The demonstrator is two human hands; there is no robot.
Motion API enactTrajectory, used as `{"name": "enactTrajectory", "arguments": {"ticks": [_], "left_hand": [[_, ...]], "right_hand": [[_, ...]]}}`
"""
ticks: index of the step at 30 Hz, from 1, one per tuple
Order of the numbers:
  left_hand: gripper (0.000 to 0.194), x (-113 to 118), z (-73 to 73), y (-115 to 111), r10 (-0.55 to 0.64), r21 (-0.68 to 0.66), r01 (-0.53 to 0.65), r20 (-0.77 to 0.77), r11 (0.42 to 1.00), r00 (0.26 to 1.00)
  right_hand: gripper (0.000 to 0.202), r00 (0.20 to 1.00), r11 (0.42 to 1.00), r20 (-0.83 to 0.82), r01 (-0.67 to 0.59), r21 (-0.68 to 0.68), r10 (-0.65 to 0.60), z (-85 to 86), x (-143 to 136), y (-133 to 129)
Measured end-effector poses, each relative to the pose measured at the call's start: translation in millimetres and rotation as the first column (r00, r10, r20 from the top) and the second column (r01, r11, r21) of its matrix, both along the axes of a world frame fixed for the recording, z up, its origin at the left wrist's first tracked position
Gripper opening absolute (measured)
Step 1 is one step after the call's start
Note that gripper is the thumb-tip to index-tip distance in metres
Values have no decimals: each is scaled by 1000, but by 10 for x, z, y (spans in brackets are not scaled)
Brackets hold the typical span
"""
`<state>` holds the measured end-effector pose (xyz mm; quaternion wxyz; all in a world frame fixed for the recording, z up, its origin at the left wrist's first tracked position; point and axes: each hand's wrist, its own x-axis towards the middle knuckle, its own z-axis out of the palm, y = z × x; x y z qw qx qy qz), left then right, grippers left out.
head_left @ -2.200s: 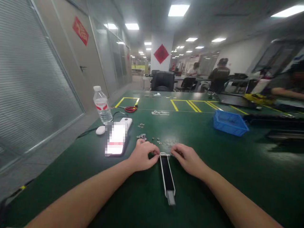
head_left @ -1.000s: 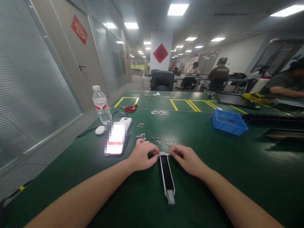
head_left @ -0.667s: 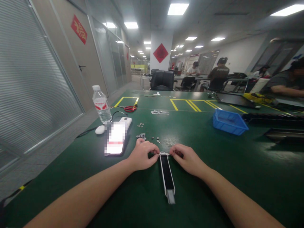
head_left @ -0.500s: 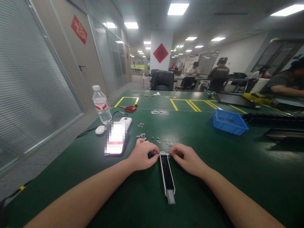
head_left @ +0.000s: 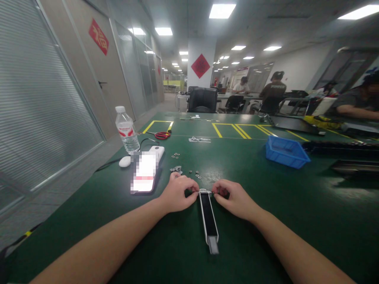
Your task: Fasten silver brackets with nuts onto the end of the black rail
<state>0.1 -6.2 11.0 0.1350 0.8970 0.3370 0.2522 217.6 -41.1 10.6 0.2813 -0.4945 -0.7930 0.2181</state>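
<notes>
A long, narrow white-framed piece (head_left: 209, 217) with a black inside lies on the green table, a grey tab (head_left: 213, 245) sticking out of its near end. At its far end, my left hand (head_left: 180, 192) pinches thumb and forefinger together by the left corner. My right hand (head_left: 232, 197) pinches in the same way by the right corner, a tiny bit of metal showing at its fingertips. What either pinch holds is too small to name. Just beyond my hands lie small nuts or rings (head_left: 197, 174) and a little heap of grey parts (head_left: 176, 169).
On the left are a lit phone (head_left: 145, 173), a white power bank (head_left: 157, 152), a water bottle (head_left: 126, 132) and red-handled scissors (head_left: 162, 135). A blue bin (head_left: 286, 152) stands at the right. More small parts (head_left: 199, 139) lie farther back. Several people sit beyond.
My right hand's fingertips have shifted very slightly at the far right corner of the white-framed piece. My left hand and the piece stay in place.
</notes>
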Motion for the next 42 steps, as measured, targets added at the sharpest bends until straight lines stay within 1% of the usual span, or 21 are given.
{"name": "enactTrajectory", "arguments": {"ticks": [5,21,28,42], "left_hand": [[9,-4,-8,9,5,0,-5,-6,1000,1000],[9,-1,-10,10,6,8,-6,-11,1000,1000],[9,0,-8,4,18,22,-17,-43,1000,999],[8,-4,-7,0,-3,-1,3,-2,1000,1000]], "right_hand": [[10,1000,1000,14,7,-2,-7,14,-5,-3],[8,1000,1000,3,13,6,-13,-18,7,1],[8,1000,1000,-11,6,8,-5,-32,3,5],[12,1000,1000,-11,-4,-3,4,-27,-3,1]]}}
